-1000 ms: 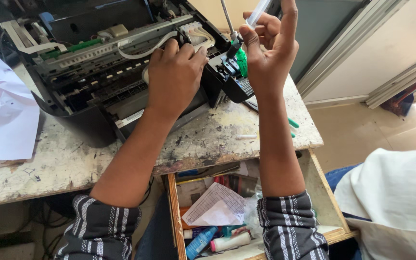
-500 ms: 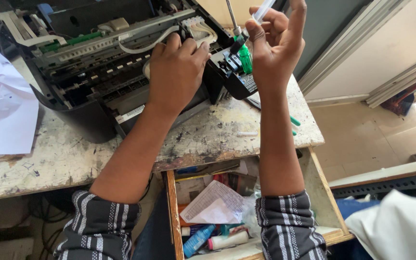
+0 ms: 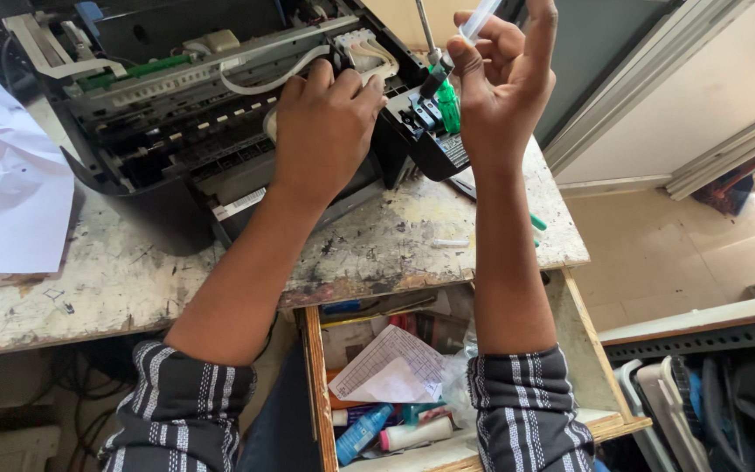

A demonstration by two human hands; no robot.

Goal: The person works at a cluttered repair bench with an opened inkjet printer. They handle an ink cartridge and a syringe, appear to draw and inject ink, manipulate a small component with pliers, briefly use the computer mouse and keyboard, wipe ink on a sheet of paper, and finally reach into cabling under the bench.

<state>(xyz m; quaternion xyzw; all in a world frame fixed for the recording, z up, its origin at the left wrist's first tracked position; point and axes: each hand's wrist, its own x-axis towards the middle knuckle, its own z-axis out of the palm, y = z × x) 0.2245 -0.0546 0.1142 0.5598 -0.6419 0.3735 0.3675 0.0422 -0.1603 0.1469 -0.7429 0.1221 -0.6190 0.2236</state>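
Right now my left hand presses flat, fingers spread, on the opened black printer. My right hand pinches a clear plastic syringe; tilting it could drip ink onto the surface.

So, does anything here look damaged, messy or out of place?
Yes. The printer has its cover off, with its insides and a loose white tube exposed. The table top is stained and chipped. The drawer below hangs open, cluttered with paper and bottles. The left hand rests on the printer; the right hand holds a syringe.
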